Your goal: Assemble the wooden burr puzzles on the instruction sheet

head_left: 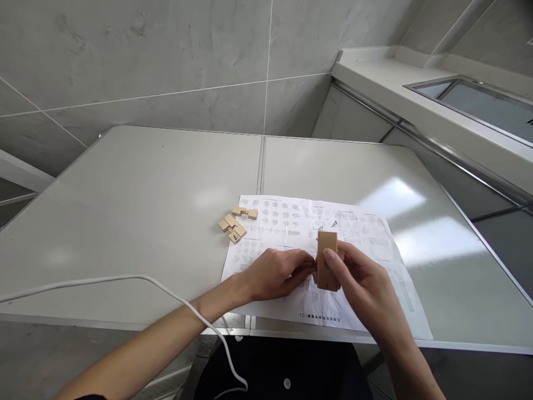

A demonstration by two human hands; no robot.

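My right hand [364, 280] grips a light wooden puzzle block [327, 261] between thumb and fingers, holding it upright above the printed sheet. Close by on its left, my left hand [281, 272] is closed, fingertips pressed together at the block's side. Whatever those fingertips pinch, if anything, is hidden. On the sheet's left edge lie notched wooden puzzle pieces: a small one [245, 213] at the back and a cluster [232, 228] in front, with a dark "3" on one part. The paper sheet [333, 314], creased and covered in small diagrams, lies beneath both hands.
A white folding table [137, 205] with a centre seam [262, 166] bears the sheet. A white cable [137, 276] runs over my left forearm. Behind stands a grey tiled wall [166, 50]. To the right is a counter [375, 66] with a sink [478, 105].
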